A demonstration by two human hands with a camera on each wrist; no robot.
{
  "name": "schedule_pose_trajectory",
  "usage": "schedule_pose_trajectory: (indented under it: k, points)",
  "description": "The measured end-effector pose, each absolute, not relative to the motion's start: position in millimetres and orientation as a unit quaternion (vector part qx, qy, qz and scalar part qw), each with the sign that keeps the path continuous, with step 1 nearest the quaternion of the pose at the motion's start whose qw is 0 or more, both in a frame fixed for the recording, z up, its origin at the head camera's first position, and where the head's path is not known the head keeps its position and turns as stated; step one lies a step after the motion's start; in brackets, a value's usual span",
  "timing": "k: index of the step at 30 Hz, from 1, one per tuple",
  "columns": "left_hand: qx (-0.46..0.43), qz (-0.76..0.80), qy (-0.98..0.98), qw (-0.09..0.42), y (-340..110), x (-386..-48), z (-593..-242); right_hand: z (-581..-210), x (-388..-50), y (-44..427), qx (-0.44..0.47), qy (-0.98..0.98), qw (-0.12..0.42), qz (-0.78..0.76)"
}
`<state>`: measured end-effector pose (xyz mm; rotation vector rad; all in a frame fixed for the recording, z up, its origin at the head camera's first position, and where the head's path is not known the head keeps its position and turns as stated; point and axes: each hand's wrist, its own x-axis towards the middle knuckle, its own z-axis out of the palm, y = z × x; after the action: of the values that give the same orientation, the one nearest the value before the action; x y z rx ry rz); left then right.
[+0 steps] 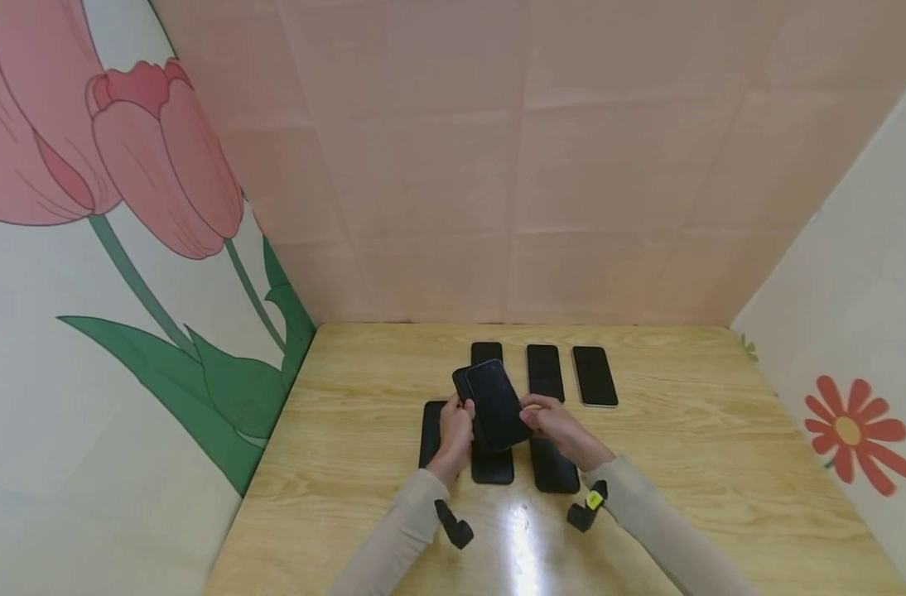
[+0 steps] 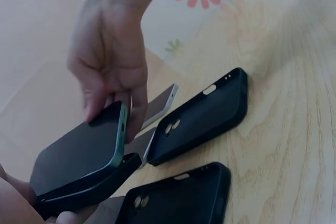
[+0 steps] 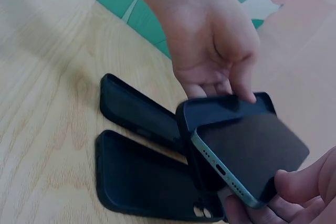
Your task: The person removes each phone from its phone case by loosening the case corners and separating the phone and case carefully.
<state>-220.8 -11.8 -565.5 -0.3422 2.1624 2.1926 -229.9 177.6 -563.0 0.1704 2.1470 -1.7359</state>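
Observation:
Over the middle of the table, my left hand (image 1: 456, 430) grips a black phone case (image 3: 231, 107) by its edge. My right hand (image 1: 561, 426) pinches a smartphone (image 1: 495, 406) with a dark screen and a greenish frame near its charging-port end. The phone overlaps the case at a slant, its port end lifted off the case in the left wrist view (image 2: 84, 150). Whether its other end sits inside the case, I cannot tell. Below the hands lie a left case (image 1: 431, 426), a middle case (image 1: 492, 469) and a right case (image 1: 553, 468), all black.
Behind the hands, a left phone (image 1: 486, 353), a middle phone (image 1: 546, 372) and a right phone (image 1: 595, 377) lie in a row on the wooden table (image 1: 691, 463). A pinkish wall stands behind; flower-printed walls flank the table.

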Motion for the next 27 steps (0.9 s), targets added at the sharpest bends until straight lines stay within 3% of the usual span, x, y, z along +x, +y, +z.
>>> schedule_pose_trajectory:
  k: [27]
  points:
    - [-0.111, 0.706, 0.697, 0.054, -15.7, -218.9, -573.1, -574.4, -237.4, 213.5, 0.016, 0.742, 0.171, -0.649]
